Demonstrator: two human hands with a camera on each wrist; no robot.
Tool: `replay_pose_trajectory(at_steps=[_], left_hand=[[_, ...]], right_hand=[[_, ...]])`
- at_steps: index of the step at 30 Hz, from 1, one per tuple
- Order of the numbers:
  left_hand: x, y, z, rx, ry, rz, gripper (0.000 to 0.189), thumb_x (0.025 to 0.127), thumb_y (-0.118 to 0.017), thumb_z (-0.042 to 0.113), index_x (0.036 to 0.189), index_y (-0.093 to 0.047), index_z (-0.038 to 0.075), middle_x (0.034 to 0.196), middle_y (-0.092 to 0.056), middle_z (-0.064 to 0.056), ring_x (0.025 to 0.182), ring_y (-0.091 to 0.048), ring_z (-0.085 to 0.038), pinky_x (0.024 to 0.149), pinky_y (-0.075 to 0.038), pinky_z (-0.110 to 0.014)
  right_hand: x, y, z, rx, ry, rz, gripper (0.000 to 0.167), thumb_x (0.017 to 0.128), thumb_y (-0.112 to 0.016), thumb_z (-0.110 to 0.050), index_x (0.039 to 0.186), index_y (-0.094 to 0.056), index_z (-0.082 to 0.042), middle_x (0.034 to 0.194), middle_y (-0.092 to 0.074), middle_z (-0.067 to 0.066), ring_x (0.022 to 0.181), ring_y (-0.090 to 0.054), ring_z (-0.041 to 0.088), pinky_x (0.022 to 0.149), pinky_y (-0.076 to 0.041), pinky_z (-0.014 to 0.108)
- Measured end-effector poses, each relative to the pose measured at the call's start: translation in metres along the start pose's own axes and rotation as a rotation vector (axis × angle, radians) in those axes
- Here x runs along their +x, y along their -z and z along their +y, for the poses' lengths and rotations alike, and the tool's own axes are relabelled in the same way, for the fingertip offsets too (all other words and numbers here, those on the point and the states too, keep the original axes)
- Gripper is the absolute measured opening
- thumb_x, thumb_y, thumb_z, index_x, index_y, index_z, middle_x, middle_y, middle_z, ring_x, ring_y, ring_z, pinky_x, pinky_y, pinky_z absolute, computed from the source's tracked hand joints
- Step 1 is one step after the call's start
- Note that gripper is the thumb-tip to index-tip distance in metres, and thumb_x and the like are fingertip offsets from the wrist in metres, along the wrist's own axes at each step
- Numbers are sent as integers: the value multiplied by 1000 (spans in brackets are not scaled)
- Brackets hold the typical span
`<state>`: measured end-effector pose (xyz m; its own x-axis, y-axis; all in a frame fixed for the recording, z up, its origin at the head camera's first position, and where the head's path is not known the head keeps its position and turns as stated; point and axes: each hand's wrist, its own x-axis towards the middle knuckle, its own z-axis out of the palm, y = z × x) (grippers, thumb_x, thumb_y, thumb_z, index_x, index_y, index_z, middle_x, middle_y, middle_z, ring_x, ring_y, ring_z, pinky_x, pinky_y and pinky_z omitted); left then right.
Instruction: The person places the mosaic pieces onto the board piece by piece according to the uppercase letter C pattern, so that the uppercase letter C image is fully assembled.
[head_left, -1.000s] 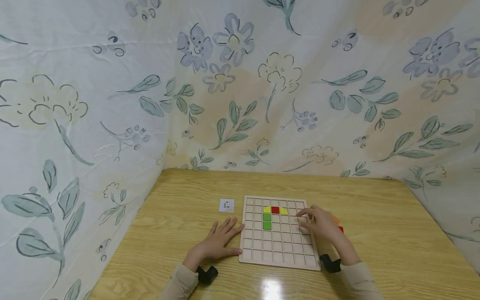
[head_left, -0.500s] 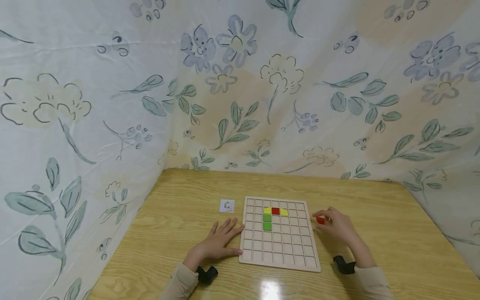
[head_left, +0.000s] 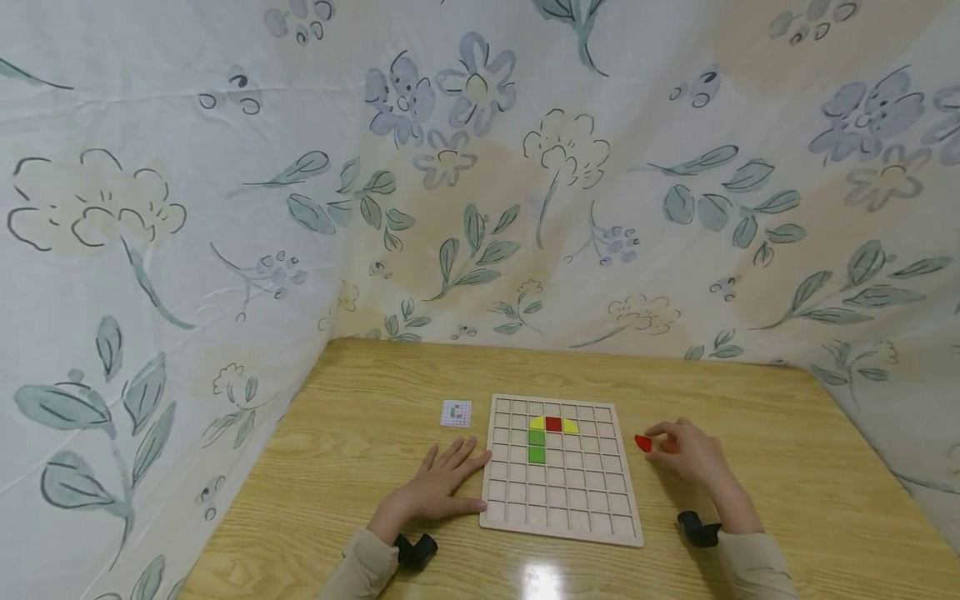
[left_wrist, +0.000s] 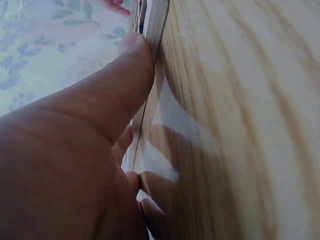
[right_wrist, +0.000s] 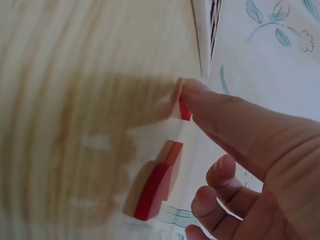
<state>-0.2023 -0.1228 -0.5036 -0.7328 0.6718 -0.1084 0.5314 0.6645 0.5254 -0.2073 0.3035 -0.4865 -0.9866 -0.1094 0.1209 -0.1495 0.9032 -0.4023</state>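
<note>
A pale wooden grid board (head_left: pixel 573 500) lies on the table, carrying two green squares (head_left: pixel 537 446), a red square (head_left: pixel 552 424) and two yellow rounded pieces (head_left: pixel 571 426). My left hand (head_left: pixel 432 492) rests spread beside it, thumb tip against the board's side edge (left_wrist: pixel 159 25). Right of the board, the thumb and index finger of my right hand (head_left: pixel 693 454) pinch a red round-edged piece (head_left: pixel 642 443) low at the tabletop; the thumb covers part of that piece (right_wrist: pixel 185 108) in the right wrist view. Another red piece (right_wrist: pixel 152 192) and an orange one (right_wrist: pixel 173 162) lie under that hand.
A small card (head_left: pixel 456 413) with a printed coloured grid pattern lies left of the board. Wooden tabletop (head_left: pixel 787 467) extends around the board. Floral cloth (head_left: pixel 480 183) hangs behind the table and along its sides.
My right hand has moved off the board's right side, rightward to the loose pieces, and its fingertips are now at the red piece. The left hand has stayed at the board's left edge.
</note>
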Motion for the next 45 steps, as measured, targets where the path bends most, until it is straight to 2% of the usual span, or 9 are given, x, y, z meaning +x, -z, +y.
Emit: replay_pose_trajectory(at_steps=[4, 12, 17, 21, 27, 34, 39, 45], left_hand=[[0, 0, 0, 3, 0, 2, 73, 90, -52, 51, 149, -22, 20, 156, -7, -11, 143, -2, -32, 111, 3, -59], [1, -3, -4, -10, 2, 6, 75, 89, -52, 52, 149, -20, 23, 156, -6, -10, 143, 0, -31, 111, 5, -59], [4, -7, -8, -20, -6, 17, 76, 88, -50, 56, 149, -19, 26, 157, -6, -9, 143, 1, -30, 110, 6, -59], [4, -6, -7, -35, -23, 22, 76, 88, -50, 56, 149, -19, 24, 156, -7, -11, 143, -1, -33, 109, 5, -62], [5, -6, -5, -31, -18, 29, 75, 89, -50, 55, 150, -19, 24, 156, -7, -11, 143, -1, -32, 110, 5, -60], [5, -4, -4, -48, -31, 34, 76, 88, -51, 55, 149, -20, 22, 156, -8, -14, 142, -2, -35, 108, 4, -63], [6, -7, -6, -24, -2, 30, 76, 88, -50, 57, 149, -19, 26, 157, -7, -9, 143, 0, -30, 110, 5, -59], [7, -8, -8, -32, -14, 38, 76, 87, -51, 56, 149, -20, 25, 156, -8, -10, 143, -1, -31, 110, 4, -60]], right_hand=[[1, 0, 3, -4, -12, -17, 30, 75, -77, -27, 100, -68, -12, 81, -53, 4, 71, -51, 19, 61, -34, 39], [0, 0, -2, 7, -47, 5, 25, 77, -74, -24, 97, -68, -11, 80, -54, 5, 71, -54, 20, 61, -33, 39], [0, 1, -3, 13, -49, 8, 23, 79, -73, -26, 97, -69, -12, 80, -54, 4, 69, -52, 18, 62, -31, 40], [0, 2, -3, 17, -49, -1, 24, 79, -73, -27, 98, -69, -12, 81, -54, 4, 68, -49, 16, 62, -29, 38], [3, 4, -6, 13, -27, 20, 24, 80, -73, -28, 99, -69, -15, 78, -51, 3, 67, -45, 14, 62, -27, 36], [5, 7, -21, 47, 5, 38, 24, 80, -73, -29, 98, -70, -13, 73, -46, 4, 63, -38, 14, 61, -18, 33], [5, 7, -34, 53, 2, 25, 23, 79, -73, -29, 97, -70, -15, 76, -49, 2, 66, -40, 15, 63, -21, 34], [6, 0, -47, 65, 13, 7, 20, 78, -75, -27, 95, -71, -17, 77, -49, 0, 66, -40, 15, 66, -23, 35]])
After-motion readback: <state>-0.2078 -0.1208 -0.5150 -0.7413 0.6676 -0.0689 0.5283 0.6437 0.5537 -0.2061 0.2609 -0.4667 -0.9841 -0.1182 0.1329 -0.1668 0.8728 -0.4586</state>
